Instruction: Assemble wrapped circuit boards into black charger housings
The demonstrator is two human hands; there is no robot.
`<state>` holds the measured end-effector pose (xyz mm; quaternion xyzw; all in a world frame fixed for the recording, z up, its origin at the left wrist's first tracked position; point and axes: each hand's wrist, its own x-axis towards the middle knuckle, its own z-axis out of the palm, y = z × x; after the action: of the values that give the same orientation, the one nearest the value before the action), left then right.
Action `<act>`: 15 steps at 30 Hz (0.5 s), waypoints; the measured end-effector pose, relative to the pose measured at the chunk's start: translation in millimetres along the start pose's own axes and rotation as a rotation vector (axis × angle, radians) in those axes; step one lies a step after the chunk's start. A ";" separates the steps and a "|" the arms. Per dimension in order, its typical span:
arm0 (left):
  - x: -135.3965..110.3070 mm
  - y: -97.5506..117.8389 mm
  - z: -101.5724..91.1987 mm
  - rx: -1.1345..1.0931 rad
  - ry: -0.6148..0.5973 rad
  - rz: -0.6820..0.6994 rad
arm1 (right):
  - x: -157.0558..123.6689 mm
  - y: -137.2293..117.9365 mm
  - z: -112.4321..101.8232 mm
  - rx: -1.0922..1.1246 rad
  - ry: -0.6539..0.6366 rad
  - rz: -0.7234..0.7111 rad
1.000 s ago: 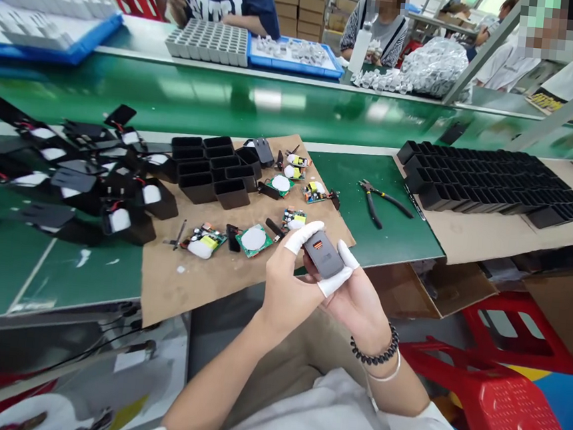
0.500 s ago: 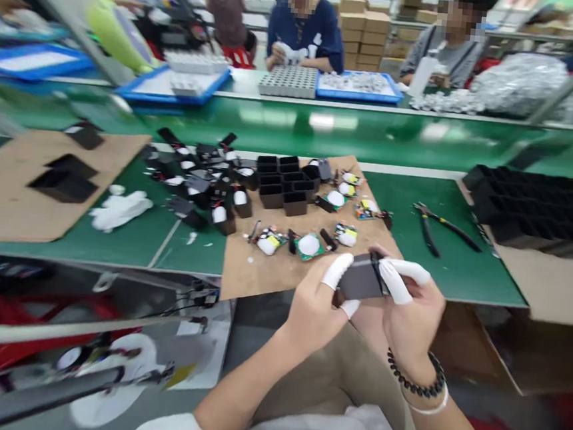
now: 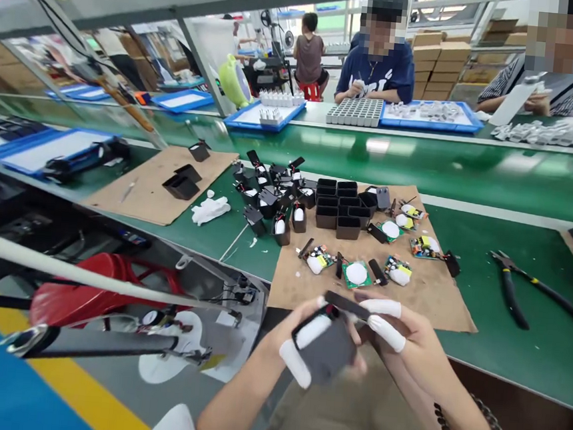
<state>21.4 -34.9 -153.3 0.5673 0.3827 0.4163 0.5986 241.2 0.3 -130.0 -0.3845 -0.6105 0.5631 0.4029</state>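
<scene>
Over my lap, below the bench edge, my left hand [image 3: 299, 356] is wrapped round a dark grey charger housing [image 3: 327, 349] with a white part showing at its open top. My right hand [image 3: 406, 339], with white finger cots on two fingertips, pinches a thin black lid [image 3: 346, 305] at the housing's upper edge. On the brown cardboard sheet [image 3: 434, 305] just beyond my hands lie several small circuit boards [image 3: 356, 273] and a cluster of empty black housings [image 3: 340, 209].
Black pliers [image 3: 515, 295] lie on the green bench to the right. A pile of wired black housings [image 3: 272, 204] and a white glove [image 3: 210, 210] sit left of the cardboard. A green conveyor [image 3: 421, 163] runs behind, with people working at blue trays [image 3: 428, 117] beyond it.
My view has swung left and up. The housing has turned in my hands and dropped lower toward my lap, and a thin black lid now sits at its top under my right fingers.
</scene>
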 end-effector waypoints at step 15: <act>24.7 9.2 -221.5 0.483 1.096 -0.156 | 2.9 28.3 -39.8 -0.276 0.244 -0.012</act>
<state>-176.5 68.0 -157.8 0.3602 0.7597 0.5042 0.1972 277.3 20.0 -156.4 -0.4980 -0.6308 0.4208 0.4206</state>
